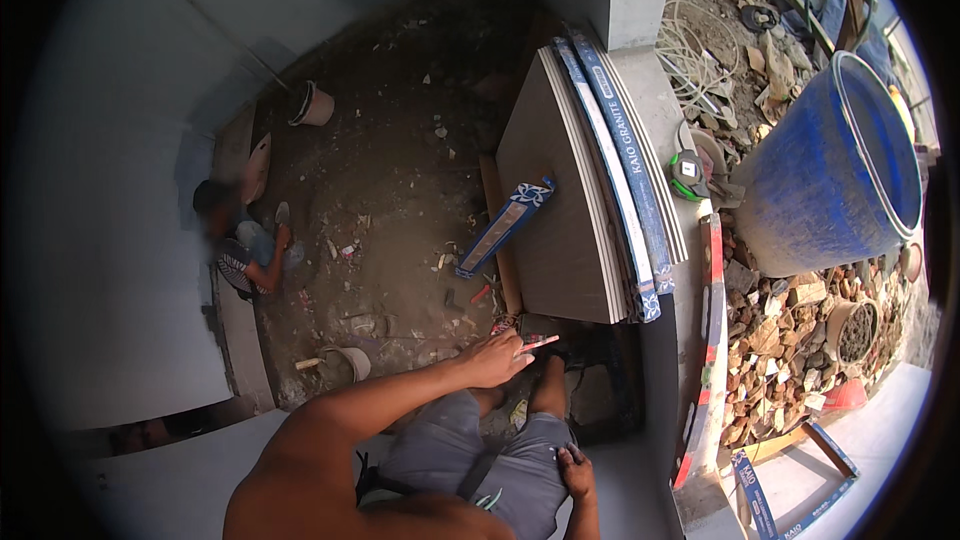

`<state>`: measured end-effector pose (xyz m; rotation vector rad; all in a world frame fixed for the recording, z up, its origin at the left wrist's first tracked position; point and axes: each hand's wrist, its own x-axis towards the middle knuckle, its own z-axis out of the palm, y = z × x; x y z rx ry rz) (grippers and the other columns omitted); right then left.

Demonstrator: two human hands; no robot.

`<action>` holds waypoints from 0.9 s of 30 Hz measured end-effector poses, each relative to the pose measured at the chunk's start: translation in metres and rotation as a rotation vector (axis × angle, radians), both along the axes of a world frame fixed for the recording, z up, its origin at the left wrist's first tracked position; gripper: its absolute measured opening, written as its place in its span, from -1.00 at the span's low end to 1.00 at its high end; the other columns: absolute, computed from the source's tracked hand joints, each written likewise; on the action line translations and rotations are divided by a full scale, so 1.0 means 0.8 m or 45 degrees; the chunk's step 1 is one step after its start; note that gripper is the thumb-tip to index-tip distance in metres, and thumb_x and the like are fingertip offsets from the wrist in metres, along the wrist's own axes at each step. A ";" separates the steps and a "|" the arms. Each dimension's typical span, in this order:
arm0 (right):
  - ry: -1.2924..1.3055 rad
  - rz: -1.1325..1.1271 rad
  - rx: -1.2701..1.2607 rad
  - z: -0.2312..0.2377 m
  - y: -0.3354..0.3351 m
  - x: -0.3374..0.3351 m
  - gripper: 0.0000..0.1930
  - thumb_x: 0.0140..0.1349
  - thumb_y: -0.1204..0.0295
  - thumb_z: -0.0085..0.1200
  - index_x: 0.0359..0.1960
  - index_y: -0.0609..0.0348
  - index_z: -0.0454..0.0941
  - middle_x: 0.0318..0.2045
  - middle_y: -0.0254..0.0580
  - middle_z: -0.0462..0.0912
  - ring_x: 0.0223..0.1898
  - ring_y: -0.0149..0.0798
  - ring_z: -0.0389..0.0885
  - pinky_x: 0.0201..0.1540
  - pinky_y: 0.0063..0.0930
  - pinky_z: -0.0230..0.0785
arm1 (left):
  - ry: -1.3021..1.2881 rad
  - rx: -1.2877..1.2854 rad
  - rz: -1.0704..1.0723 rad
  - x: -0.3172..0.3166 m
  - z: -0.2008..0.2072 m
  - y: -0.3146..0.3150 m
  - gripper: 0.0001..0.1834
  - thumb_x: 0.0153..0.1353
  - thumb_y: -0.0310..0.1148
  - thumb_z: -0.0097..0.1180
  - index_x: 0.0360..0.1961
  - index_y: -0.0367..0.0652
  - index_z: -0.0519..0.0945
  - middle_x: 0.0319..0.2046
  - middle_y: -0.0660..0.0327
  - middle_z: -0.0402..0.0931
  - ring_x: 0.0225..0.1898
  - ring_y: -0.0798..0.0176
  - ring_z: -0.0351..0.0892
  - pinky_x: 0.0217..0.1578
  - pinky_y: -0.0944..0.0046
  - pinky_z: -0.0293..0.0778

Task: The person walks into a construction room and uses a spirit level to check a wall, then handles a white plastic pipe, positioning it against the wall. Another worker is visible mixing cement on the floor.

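Note:
My left hand (493, 359) is stretched out in front of my knees, its fingers closed around a slim red-and-white stick-like tool (541, 343); its exact kind is too small to tell. Beyond it leans a stack of large grey tiles (562, 195), with blue-and-white cardboard edging (622, 130) on its right side. A loose strip of the same blue cardboard (505, 228) rests against the front tile. My right hand (576, 470) lies against my grey shorts at the right thigh, its fingers curled; what they hold, if anything, is hidden.
A person (245, 245) sits by the left wall. Buckets (312, 105) (347, 364) stand on the debris-strewn floor. On the ledge at right lie a tape measure (688, 174) and a long red-and-white level (712, 310). Beyond are a blue barrel (815, 165) and rubble (790, 330).

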<state>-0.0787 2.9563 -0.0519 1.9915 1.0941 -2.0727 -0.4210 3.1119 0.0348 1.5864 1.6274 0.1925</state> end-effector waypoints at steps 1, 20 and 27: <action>-0.079 0.022 -0.026 0.006 -0.007 0.012 -0.35 0.26 0.05 0.09 0.16 0.41 0.42 0.07 0.23 0.55 0.15 -0.03 0.51 0.21 -0.31 0.27 | 0.080 -0.209 0.099 -0.024 -0.004 -0.061 -0.56 0.32 -0.09 0.03 -0.25 -0.37 0.47 -0.23 -0.10 0.43 -0.17 -0.18 0.52 -0.12 -0.05 0.44; 0.492 -0.191 0.526 0.406 0.179 -0.288 -0.73 0.38 0.21 -0.03 -0.40 0.09 0.52 -0.48 -0.19 0.65 -0.39 -0.22 0.67 -0.18 -0.20 0.55 | -1.674 0.820 1.957 -0.272 0.254 -0.454 -0.77 0.32 -0.22 0.05 -0.46 -0.06 0.45 -0.47 0.32 0.41 -0.47 0.32 0.46 0.06 -0.14 0.44; 2.563 0.536 0.733 0.755 0.142 -0.476 -0.58 0.43 0.12 -0.18 -0.57 0.08 0.33 -0.64 -0.27 0.40 -0.66 -0.31 0.35 0.10 0.05 0.30 | -1.690 1.920 0.635 -0.285 0.594 -0.395 -0.68 0.25 -0.23 0.18 -0.47 -0.08 0.29 -0.40 0.23 0.31 -0.37 0.27 0.51 0.12 -0.36 0.35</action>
